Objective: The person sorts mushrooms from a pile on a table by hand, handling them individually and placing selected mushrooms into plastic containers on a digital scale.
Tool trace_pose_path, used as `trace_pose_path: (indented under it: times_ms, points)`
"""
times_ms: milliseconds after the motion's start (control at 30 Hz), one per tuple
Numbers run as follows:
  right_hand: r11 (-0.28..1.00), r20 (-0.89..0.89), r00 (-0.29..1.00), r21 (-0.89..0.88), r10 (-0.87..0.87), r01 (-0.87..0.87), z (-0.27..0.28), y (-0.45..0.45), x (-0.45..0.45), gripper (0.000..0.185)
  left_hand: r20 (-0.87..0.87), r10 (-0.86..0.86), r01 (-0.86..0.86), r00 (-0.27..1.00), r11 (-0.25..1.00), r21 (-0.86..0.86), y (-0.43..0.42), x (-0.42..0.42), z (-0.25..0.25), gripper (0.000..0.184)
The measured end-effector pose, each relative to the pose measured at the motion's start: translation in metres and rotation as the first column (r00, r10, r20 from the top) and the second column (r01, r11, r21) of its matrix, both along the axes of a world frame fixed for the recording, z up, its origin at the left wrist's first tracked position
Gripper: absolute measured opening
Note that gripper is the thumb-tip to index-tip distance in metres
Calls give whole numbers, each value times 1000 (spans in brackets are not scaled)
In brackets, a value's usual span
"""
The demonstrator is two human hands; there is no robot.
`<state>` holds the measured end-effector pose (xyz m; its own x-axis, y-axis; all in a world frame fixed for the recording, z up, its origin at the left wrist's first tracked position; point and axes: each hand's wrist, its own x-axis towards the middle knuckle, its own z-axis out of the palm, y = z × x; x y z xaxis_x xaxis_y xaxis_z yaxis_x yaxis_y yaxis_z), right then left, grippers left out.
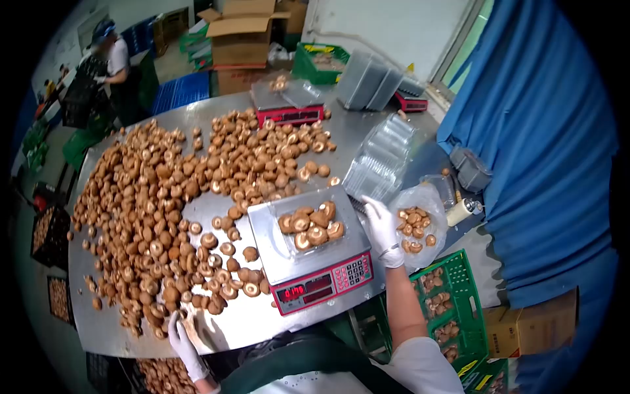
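My left hand [185, 347], in a white glove, is at the near edge of the metal table [239, 325], fingers stretched out beside the loose shiitake mushrooms [151, 230]. I see nothing held in it. My right hand [382, 230], gloved too, reaches past the right side of a red digital scale [321, 282]. Its fingers are extended near the stack of clear plastic trays [377, 171], and no held thing shows. On the scale's plate sits a clear tray [289, 248] with several brown mushrooms [312, 226]. The red display appears to read 0.176.
A plastic bag [433, 213] with mushrooms lies right of my right hand. Below it stands a green crate [476, 295] of packed trays. A second scale [289, 115] and stacked containers [367, 79] are at the back. Far left, a person [118, 65] holds a black crate [85, 92].
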<state>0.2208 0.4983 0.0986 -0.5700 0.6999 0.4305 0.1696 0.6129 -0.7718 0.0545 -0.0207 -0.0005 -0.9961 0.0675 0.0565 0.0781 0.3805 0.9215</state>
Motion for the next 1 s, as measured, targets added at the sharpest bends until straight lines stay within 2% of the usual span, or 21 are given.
trace_pose_path:
  times_ms: [167, 267, 300, 367, 433, 500, 533, 567, 600, 633, 700, 733, 767, 833, 867, 900, 967, 1000]
  points:
    - [992, -4, 1000, -126, 25, -26, 13, -9, 5, 28, -19, -15, 15, 1000, 1000, -1, 8, 10, 19, 35]
    - [994, 39, 998, -103, 47, -43, 18, -19, 2, 25, -35, -8, 9, 999, 1000, 14, 5, 11, 16, 33]
    - [993, 37, 998, -106, 55, -51, 17, -22, 1, 25, -50, -22, 21, 999, 1000, -5, 4, 11, 16, 32]
    - [999, 20, 999, 4, 45, -46, 14, -29, -1, 24, -92, -53, 44, 994, 995, -92, 5, 13, 21, 32]
    - [997, 51, 996, 7, 73, -73, 8, -22, -3, 26, -112, -61, 48, 992, 992, -121, 7, 11, 22, 30]
    - [939, -68, 992, -322, 105, -122, 3, -6, -19, 32, -14, -68, 69, 998, 997, 41, 28, 8, 33, 28]
    - [917, -141, 984, -367, 113, -158, -5, 7, -33, 41, 9, -97, 95, 995, 989, 113, 38, 4, 29, 28]
    - [920, -150, 982, -358, 113, -161, -13, 19, -49, 41, -23, -155, 156, 988, 987, 38, 56, 1, 34, 28]
    - [913, -48, 997, -402, 58, -72, -19, 31, -68, 46, -7, -250, 250, 968, 965, 82, 79, 1, 47, 28]
    - [900, 55, 998, -436, 6, 19, -24, 41, -85, 52, 3, -343, 340, 939, 932, 127, 103, 3, 60, 28]
    - [790, 167, 983, -612, 77, 42, -32, 55, -114, 61, 20, -571, 561, 821, 812, 162, 147, 6, 71, 31]
    - [675, 98, 980, -736, 173, -45, -45, 66, -123, 63, 102, -665, 620, 740, 733, 280, 169, 9, 74, 34]
    - [655, 105, 977, -754, 183, -42, -43, 63, -129, 64, 171, -754, 656, 634, 641, 398, 187, 11, 72, 38]
    - [637, -8, 985, -762, 170, -116, -27, 51, -127, 66, 312, -857, 605, 411, 512, 609, 218, 6, 52, 43]
    - [609, -106, 988, -778, 114, -154, -21, 46, -124, 61, 419, -841, 526, 343, 542, 656, 229, 8, 70, 45]
    - [616, -110, 989, -773, 100, -149, -15, 43, -113, 61, 450, -849, 391, 277, 528, 754, 239, 7, 64, 44]
    - [732, -172, 967, -632, 187, -254, -2, 31, -83, 57, 445, -868, 193, 222, 486, 852, 249, 7, 54, 43]
    - [807, -105, 976, -550, 191, -217, 8, 19, -67, 51, 466, -851, 158, 244, 509, 846, 252, 6, 53, 42]
